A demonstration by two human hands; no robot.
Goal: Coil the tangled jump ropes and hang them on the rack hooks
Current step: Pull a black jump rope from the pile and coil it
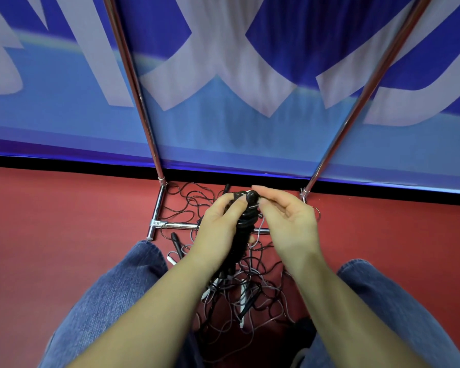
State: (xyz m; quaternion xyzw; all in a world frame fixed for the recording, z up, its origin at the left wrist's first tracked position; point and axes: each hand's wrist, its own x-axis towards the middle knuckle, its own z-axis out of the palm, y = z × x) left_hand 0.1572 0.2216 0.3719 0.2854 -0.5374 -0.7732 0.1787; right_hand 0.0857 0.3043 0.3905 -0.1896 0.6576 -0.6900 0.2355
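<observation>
A black jump rope bundle (246, 221), cord wound around its handles, is held upright in front of me. My left hand (221, 224) grips its left side. My right hand (284, 221) pinches the bundle's top end with thumb and fingers. Below, a tangle of thin black and white ropes (250, 293) with several handles lies on the red floor between my knees. The chrome rack (160, 219) stands just beyond, its two uprights (141, 102) rising out of view; no hooks are visible.
A blue and white banner (223, 75) hangs behind the rack, down to a black strip at the floor. My knees in blue jeans (112, 301) flank the rope pile. Red floor (51, 221) stretches left and right.
</observation>
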